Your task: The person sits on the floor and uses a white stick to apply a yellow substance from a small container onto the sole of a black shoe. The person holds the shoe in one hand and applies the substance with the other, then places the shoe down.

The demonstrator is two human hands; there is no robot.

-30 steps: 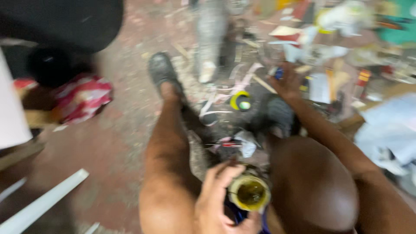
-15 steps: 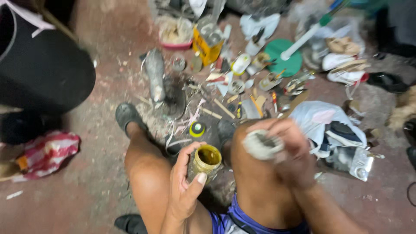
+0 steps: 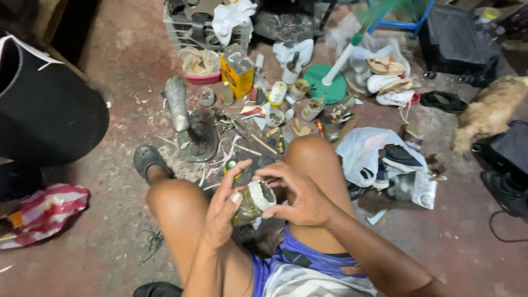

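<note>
Left hand (image 3: 223, 212) fingers wrapped round small tin (image 3: 248, 203), held between knees; right hand (image 3: 300, 195) fingers pinching its crusted rim; one yellow can (image 3: 237, 74), one black sandal (image 3: 147, 159), one green disc (image 3: 325, 82) on floor (image 3: 126, 66) beyond.

The small can (image 3: 248, 204) between the hands looks like dull metal, its rim crusted with rough, whitish dried paste. The floor (image 3: 126, 71) is matt concrete, reddish and gritty. The yellow tin (image 3: 237, 74) shows a faint metal sheen — the white bag (image 3: 363, 151) is thin, glossy plastic. The striped sack (image 3: 41, 212) looks woven, and the clog (image 3: 147, 159) is matt rubber.
</note>
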